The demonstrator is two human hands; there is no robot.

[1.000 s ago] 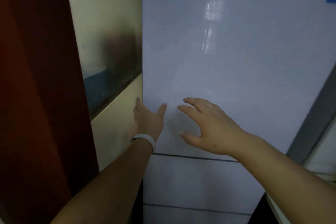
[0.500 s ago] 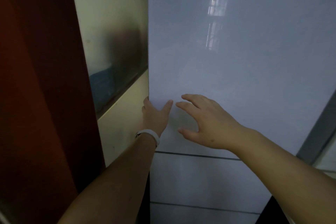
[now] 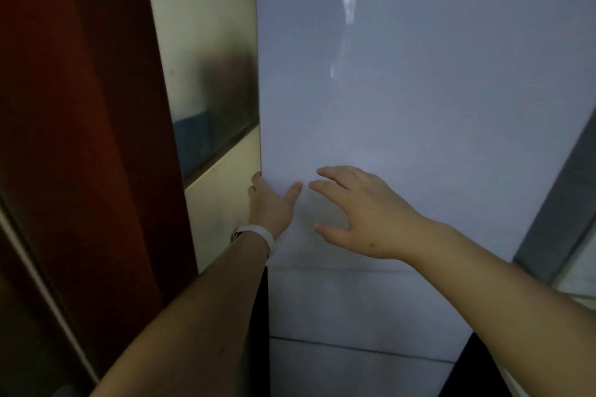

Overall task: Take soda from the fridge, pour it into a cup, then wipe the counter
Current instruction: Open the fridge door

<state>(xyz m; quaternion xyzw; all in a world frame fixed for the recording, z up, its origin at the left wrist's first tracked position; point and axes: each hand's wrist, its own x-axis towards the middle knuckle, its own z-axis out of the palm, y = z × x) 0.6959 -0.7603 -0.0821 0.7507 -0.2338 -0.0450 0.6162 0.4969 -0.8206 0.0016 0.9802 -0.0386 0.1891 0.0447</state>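
Note:
The white fridge door (image 3: pixel 419 106) fills the middle and right of the view and is closed. My left hand (image 3: pixel 271 206), with a white wristband, is at the door's left edge: the thumb lies on the front face and the fingers reach around the edge, out of sight. My right hand (image 3: pixel 361 216) hovers just right of it, close to the door's face, fingers spread and holding nothing. No soda, cup or cloth is in view.
A cream wall with a dark reflective panel (image 3: pixel 213 100) stands tight against the fridge's left side. A red-brown door frame (image 3: pixel 80 138) is further left. Lower fridge drawers (image 3: pixel 354 306) sit below the door. A grey edge (image 3: pixel 558 196) borders the right.
My left hand has slid slightly up along the door's left edge and its fingers have gone further around it. My right hand's fingertips have come closer to the left thumb.

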